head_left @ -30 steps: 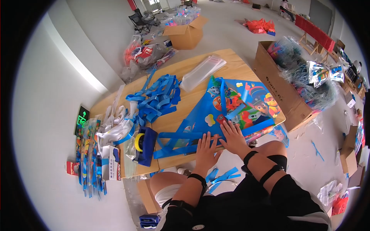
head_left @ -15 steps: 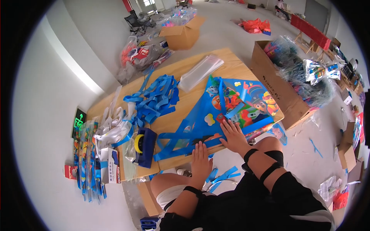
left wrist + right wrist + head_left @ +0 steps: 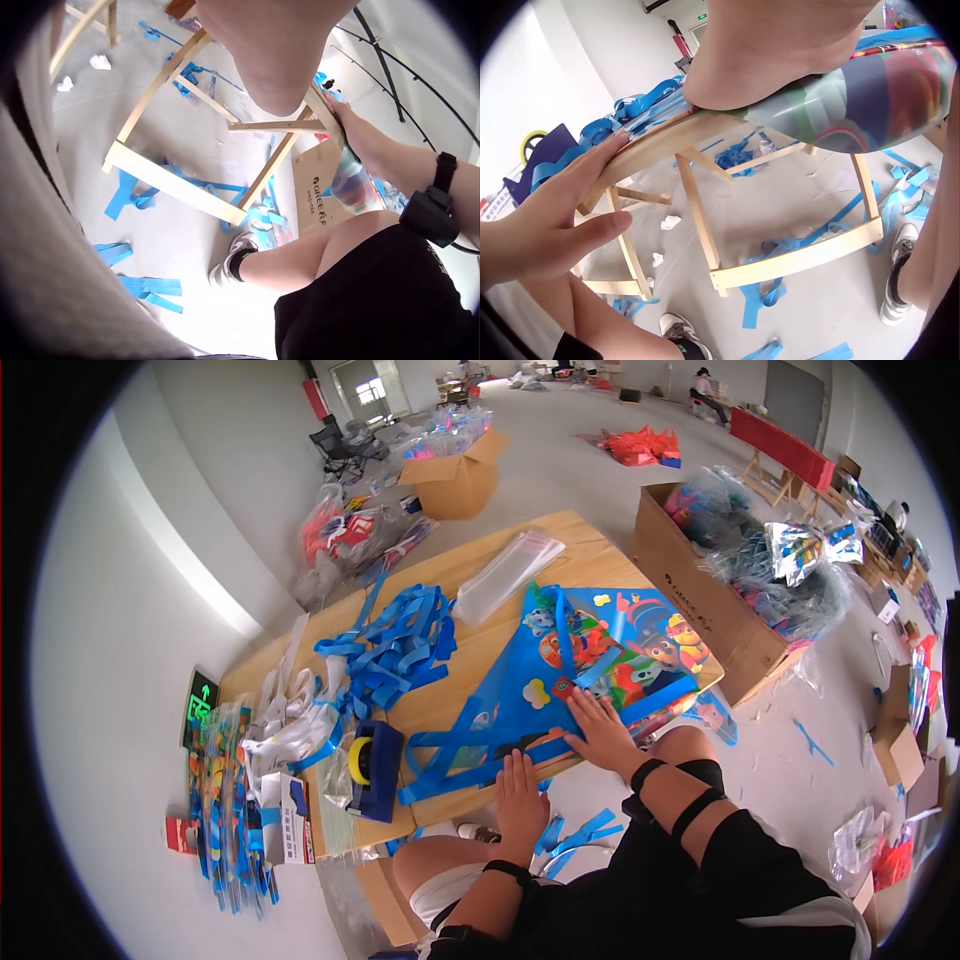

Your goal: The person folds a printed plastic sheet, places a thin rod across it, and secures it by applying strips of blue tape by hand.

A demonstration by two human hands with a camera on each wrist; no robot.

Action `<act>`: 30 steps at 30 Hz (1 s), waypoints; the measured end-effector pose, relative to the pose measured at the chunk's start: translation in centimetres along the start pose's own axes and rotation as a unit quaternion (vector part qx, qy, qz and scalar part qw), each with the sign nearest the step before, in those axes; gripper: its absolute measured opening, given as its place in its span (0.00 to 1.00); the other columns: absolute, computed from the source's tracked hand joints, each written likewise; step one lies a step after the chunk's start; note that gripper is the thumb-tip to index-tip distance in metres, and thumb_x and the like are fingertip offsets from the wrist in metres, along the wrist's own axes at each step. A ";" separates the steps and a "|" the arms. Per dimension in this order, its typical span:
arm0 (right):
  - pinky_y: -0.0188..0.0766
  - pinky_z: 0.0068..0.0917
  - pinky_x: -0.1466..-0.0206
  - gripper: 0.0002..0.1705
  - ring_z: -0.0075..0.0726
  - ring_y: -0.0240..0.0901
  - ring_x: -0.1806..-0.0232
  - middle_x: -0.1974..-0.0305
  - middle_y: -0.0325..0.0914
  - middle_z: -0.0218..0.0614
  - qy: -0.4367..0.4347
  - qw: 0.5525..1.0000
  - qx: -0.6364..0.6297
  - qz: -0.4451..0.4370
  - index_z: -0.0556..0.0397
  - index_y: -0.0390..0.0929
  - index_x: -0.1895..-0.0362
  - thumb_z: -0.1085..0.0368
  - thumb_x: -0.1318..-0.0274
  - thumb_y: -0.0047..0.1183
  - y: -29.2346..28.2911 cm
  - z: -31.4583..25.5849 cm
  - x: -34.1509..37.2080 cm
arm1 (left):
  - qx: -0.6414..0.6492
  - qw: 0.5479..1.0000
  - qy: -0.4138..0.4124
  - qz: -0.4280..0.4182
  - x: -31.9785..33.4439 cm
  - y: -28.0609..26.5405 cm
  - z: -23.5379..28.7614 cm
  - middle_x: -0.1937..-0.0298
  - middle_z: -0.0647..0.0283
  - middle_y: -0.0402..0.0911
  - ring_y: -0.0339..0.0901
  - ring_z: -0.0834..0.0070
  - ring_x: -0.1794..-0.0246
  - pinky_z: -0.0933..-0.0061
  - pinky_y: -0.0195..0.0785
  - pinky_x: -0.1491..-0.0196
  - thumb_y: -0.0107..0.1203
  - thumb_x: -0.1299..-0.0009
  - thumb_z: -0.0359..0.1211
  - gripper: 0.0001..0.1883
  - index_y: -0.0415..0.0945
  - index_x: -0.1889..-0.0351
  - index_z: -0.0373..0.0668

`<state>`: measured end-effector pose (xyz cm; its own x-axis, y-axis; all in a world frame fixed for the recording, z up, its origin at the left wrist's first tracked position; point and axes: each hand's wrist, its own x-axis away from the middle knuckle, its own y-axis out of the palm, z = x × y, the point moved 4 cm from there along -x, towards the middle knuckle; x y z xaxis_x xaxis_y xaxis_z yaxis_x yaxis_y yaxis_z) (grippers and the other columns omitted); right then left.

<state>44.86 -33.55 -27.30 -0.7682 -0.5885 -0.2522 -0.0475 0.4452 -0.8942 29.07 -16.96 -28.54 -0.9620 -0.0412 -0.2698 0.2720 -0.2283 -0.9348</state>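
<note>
A blue kite [image 3: 500, 690], printed with cartoon dogs and trailing flat blue ribbons, lies spread over the wooden table [image 3: 430, 710]. My right hand [image 3: 602, 735] rests flat on its near part, fingers straight. At the table's front edge, my left hand [image 3: 522, 800] has its straight fingertips on the kite's near border. In the right wrist view, part of the kite [image 3: 855, 105] hangs over the edge below the right hand [image 3: 780, 52], and the left hand [image 3: 547, 217] lies along the edge with its thumb apart.
Left of the kite stand a blue tape dispenser [image 3: 375, 770] and a heap of blue ribbon [image 3: 400, 640]. Clear plastic sleeves [image 3: 507, 575] lie at the back. A large carton [image 3: 700, 590] stands beyond the table's right side. Ribbon scraps [image 3: 135, 195] litter the floor.
My left hand has drawn back from beside the right hand to the table's front edge. The right hand keeps its place on the kite. The head view has tilted up slightly.
</note>
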 end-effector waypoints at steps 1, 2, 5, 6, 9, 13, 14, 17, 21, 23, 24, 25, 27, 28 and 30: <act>0.39 0.58 0.12 0.42 0.53 0.47 0.12 0.14 0.52 0.45 -0.006 1.000 -0.001 -0.005 0.49 0.59 0.16 0.45 0.25 0.51 -0.2 -0.2 0.0 | 0.011 1.000 -0.005 0.001 -0.1 -0.2 0.1 0.15 0.41 0.58 0.56 0.47 0.14 0.47 0.51 0.16 0.67 0.35 0.35 0.47 0.59 0.18 0.31; 0.45 0.57 0.15 0.37 0.52 0.53 0.15 0.17 0.59 0.44 -0.011 1.000 -0.022 0.008 0.48 0.66 0.20 0.47 0.26 0.53 -1.5 -0.9 0.0 | 0.012 1.000 -0.015 0.002 0.0 -0.1 -0.1 0.15 0.41 0.58 0.56 0.47 0.14 0.47 0.51 0.16 0.67 0.35 0.35 0.47 0.59 0.18 0.31; 0.61 0.54 0.26 0.24 0.49 0.70 0.28 0.31 0.76 0.38 -0.071 0.995 -0.061 0.035 0.46 0.82 0.37 0.54 0.33 0.62 -2.5 -5.1 -1.7 | 0.021 1.000 -0.010 0.008 0.1 0.2 -0.2 0.14 0.40 0.57 0.53 0.45 0.13 0.46 0.49 0.15 0.66 0.36 0.35 0.49 0.56 0.17 0.31; 0.63 0.52 0.29 0.23 0.48 0.72 0.31 0.35 0.77 0.36 -0.093 0.986 -0.115 -0.081 0.46 0.83 0.39 0.54 0.36 0.63 -1.2 -7.1 -2.8 | 0.024 1.000 -0.012 0.005 0.1 0.1 -0.1 0.14 0.41 0.57 0.54 0.46 0.13 0.47 0.49 0.15 0.65 0.35 0.34 0.47 0.57 0.17 0.31; 0.68 0.47 0.37 0.23 0.47 0.75 0.39 0.46 0.79 0.36 -0.196 0.967 -0.110 -0.124 0.47 0.83 0.46 0.53 0.44 0.68 2.5 -14.0 -3.8 | 0.074 0.994 -0.039 -0.074 0.0 1.1 -0.7 0.13 0.42 0.55 0.53 0.46 0.13 0.47 0.47 0.15 0.60 0.29 0.35 0.43 0.57 0.17 0.32; 0.68 0.46 0.40 0.25 0.47 0.75 0.42 0.51 0.79 0.36 -0.212 0.973 0.000 -0.089 0.47 0.82 0.49 0.52 0.49 0.71 5.6 -20.1 -4.8 | 0.004 0.999 -0.010 0.050 0.3 3.5 -1.3 0.12 0.46 0.54 0.50 0.48 0.11 0.46 0.43 0.13 0.45 0.18 0.38 0.35 0.54 0.14 0.35; 0.67 0.45 0.41 0.25 0.47 0.75 0.43 0.53 0.79 0.36 -0.197 0.977 0.029 -0.069 0.47 0.81 0.50 0.52 0.51 0.72 6.1 -20.8 -5.0 | -0.091 0.995 0.001 0.044 0.2 5.3 -1.8 0.11 0.49 0.53 0.50 0.50 0.11 0.46 0.43 0.13 0.39 0.15 0.40 0.34 0.52 0.14 0.37; 0.66 0.45 0.43 0.25 0.46 0.75 0.43 0.54 0.78 0.36 -0.158 0.983 0.051 -0.074 0.47 0.81 0.52 0.54 0.54 0.72 8.2 -21.7 -5.6 | -0.169 0.976 0.028 0.134 0.2 8.6 -2.9 0.10 0.49 0.52 0.50 0.51 0.10 0.46 0.45 0.13 0.40 0.16 0.41 0.35 0.52 0.14 0.37; 0.65 0.45 0.43 0.21 0.43 0.77 0.46 0.55 0.81 0.37 -0.139 0.987 0.004 -0.083 0.46 0.82 0.54 0.57 0.53 0.71 8.5 -21.1 -6.3 | -0.088 0.982 0.025 0.163 0.0 8.3 -2.8 0.10 0.50 0.52 0.50 0.53 0.10 0.47 0.46 0.13 0.41 0.16 0.42 0.35 0.52 0.14 0.38; 0.67 0.46 0.43 0.19 0.46 0.79 0.47 0.55 0.83 0.39 -0.092 0.991 -0.066 -0.070 0.46 0.83 0.53 0.59 0.51 0.69 8.6 -20.1 -7.1 | -0.145 0.987 0.009 0.063 0.1 8.2 -2.6 0.11 0.50 0.53 0.50 0.53 0.10 0.48 0.46 0.13 0.41 0.16 0.42 0.35 0.54 0.14 0.38; 0.70 0.46 0.42 0.17 0.48 0.82 0.48 0.55 0.85 0.41 -0.043 0.988 -0.139 -0.053 0.46 0.85 0.53 0.62 0.48 0.67 8.7 -19.2 -7.5 | -0.144 0.987 0.011 0.064 0.2 6.9 -2.1 0.11 0.50 0.53 0.50 0.53 0.10 0.48 0.46 0.13 0.41 0.16 0.42 0.35 0.54 0.14 0.38; 0.70 0.46 0.42 0.17 0.48 0.82 0.48 0.55 0.85 0.41 -0.041 0.988 -0.138 -0.051 0.46 0.85 0.53 0.62 0.48 0.67 8.7 -18.6 -7.9 | -0.050 0.997 0.001 0.064 0.4 5.0 -1.6 0.11 0.49 0.54 0.51 0.53 0.11 0.49 0.46 0.13 0.44 0.18 0.42 0.35 0.56 0.15 0.37; 0.76 0.42 0.43 0.19 0.49 0.85 0.50 0.54 0.88 0.44 0.080 0.926 -0.364 -0.056 0.47 0.86 0.46 0.66 0.44 0.62 8.5 -16.4 -9.4 | 0.043 0.997 -0.005 0.066 0.4 2.5 -1.0 0.12 0.47 0.54 0.51 0.52 0.11 0.49 0.45 0.13 0.47 0.20 0.41 0.36 0.57 0.16 0.35; 0.80 0.35 0.45 0.21 0.45 0.85 0.49 0.52 0.88 0.43 0.129 0.901 -0.395 -0.127 0.52 0.85 0.40 0.68 0.38 0.55 6.6 -15.8 -9.9 | 0.010 0.999 -0.012 -0.029 0.4 2.6 -1.0 0.12 0.46 0.55 0.52 0.52 0.11 0.49 0.45 0.13 0.50 0.23 0.39 0.37 0.58 0.17 0.34; 0.79 0.34 0.45 0.21 0.41 0.85 0.50 0.52 0.88 0.41 0.165 0.865 -0.465 -0.091 0.55 0.84 0.39 0.67 0.34 0.53 4.7 -13.6 -10.8 | -0.025 0.992 -0.015 -0.122 0.2 2.7 -0.9 0.13 0.44 0.56 0.52 0.52 0.12 0.49 0.45 0.13 0.52 0.25 0.37 0.38 0.59 0.17 0.32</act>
<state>44.24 -15.94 -23.72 -0.8266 -0.5502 0.1186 -0.5628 0.8058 -0.1846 29.67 -16.73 -31.32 -0.9994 -0.0198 -0.0274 0.0306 -0.1871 -0.9819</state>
